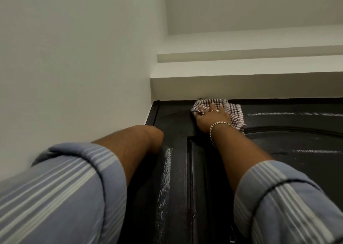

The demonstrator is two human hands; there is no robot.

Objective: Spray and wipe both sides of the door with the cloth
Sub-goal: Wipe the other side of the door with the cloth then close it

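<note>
Dark, near-black wooden door (278,169), seen from below looking up, top edge meeting a pale lintel (241,85). Raised moulding and an arched panel on the face; pale streaks of foam or spray residue down the left stile and across the upper right part.

Checked cloth (235,113), red-brown and white, bunched flat against the door just under the top edge, near the upper left corner. Pressed there by the right hand (211,117): grip spread, fingers straight and fanned over the fabric, palm flat, cloth showing past the fingertips and to the right of the wrist. Ring (214,110) on one finger, gold chain bracelet (219,127) round the wrist.

Left forearm (130,147) raised along the door's left edge, wrist bent over it. Left hand itself hidden behind the edge of the door; state of that grip impossible to tell.

Both arms in rolled-up blue sleeves with white stripes: left sleeve (65,188) filling the lower left, right sleeve (278,206) at the lower right.

Off-white wall (74,57) to the left of the door, touching its frame. Above the lintel, stepped pale ledges (241,56) rising to a recessed ceiling (259,5).
</note>
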